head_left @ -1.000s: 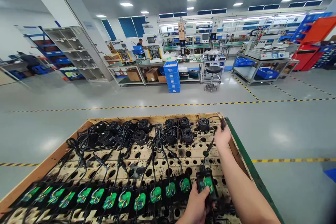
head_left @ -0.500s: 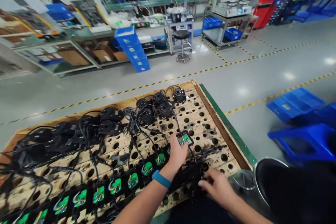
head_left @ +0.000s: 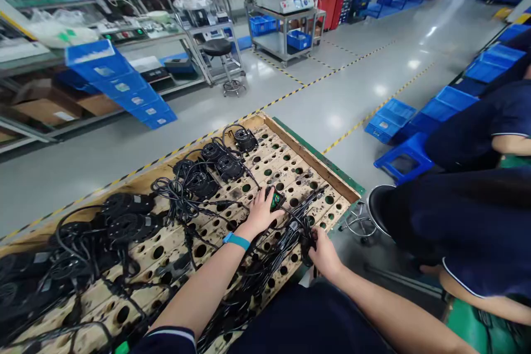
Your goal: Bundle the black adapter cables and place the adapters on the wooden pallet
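My left hand (head_left: 261,213) is closed over a small black case with a green circuit board (head_left: 276,199) inside, its fingers covering part of the board. The case sits low over the holed wooden tabletop (head_left: 298,180). My right hand (head_left: 327,254) is at the near edge, fingers curled round a black cable (head_left: 306,243); its grip is partly hidden. Between my arms lies a long bundle of black cables (head_left: 276,254). Beyond the left hand are black round finned units (head_left: 229,167) with coiled leads (head_left: 174,199).
A raised wooden rim (head_left: 309,157) borders the table. To the right stand a round stool (head_left: 375,207), a blue plastic stool (head_left: 404,157) and blue bins (head_left: 390,117). Two co-workers in dark shirts (head_left: 468,227) are close on the right. A stack of blue boxes (head_left: 124,86) stands across the aisle.
The view has swung right, bringing the co-workers into sight. My left hand has spread further over the case's board. My right hand has closed on the dark cable beside it.
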Demonstrator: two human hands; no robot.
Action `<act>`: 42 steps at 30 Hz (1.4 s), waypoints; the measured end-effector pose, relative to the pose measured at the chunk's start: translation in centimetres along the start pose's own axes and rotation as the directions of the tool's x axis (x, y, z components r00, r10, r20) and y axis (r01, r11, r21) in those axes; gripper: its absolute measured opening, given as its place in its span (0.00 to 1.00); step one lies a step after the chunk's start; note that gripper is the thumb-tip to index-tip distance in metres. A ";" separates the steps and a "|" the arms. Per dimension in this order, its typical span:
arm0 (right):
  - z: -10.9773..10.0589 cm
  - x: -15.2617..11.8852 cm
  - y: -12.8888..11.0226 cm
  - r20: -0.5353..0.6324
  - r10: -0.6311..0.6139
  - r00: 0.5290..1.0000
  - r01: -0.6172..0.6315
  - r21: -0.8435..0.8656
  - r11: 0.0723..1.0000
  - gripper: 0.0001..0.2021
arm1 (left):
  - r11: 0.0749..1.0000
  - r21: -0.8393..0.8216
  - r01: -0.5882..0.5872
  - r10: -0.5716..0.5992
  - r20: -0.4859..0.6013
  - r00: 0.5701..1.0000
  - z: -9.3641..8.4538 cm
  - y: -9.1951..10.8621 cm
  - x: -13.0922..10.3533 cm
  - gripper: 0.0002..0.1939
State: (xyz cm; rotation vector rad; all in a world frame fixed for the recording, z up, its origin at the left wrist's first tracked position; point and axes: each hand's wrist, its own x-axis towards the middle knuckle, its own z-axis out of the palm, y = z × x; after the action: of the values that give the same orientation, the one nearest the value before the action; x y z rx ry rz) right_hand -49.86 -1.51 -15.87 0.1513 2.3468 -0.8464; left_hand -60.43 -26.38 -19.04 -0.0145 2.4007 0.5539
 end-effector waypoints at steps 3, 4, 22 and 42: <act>-3.9 1.2 0.0 0.033 -0.144 0.989 0.147 -0.140 0.979 0.26 | 0.999 0.033 -0.013 0.015 -0.067 0.998 0.3 -0.1 -0.7 0.39; -5.8 2.0 -0.3 0.063 -0.237 0.969 0.245 -0.199 0.949 0.24 | 0.999 0.043 -0.009 0.013 -0.084 0.996 0.5 0.1 -0.9 0.38; -11.6 9.2 -0.8 0.298 -0.513 0.805 0.544 -0.716 0.437 0.16 | 0.998 -0.005 0.058 -0.058 -0.264 0.963 2.6 4.5 -4.2 0.35; -1.1 14.7 -13.1 0.689 -0.487 0.537 0.841 -0.390 0.375 0.47 | 0.919 0.245 0.307 -0.252 -0.233 0.939 2.9 -5.6 -18.0 0.47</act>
State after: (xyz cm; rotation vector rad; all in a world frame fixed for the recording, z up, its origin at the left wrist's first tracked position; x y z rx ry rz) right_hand -66.11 -12.60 -17.03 -1.3482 2.0091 -0.1825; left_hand -43.81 -32.65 -12.20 -0.3015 2.5876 0.0795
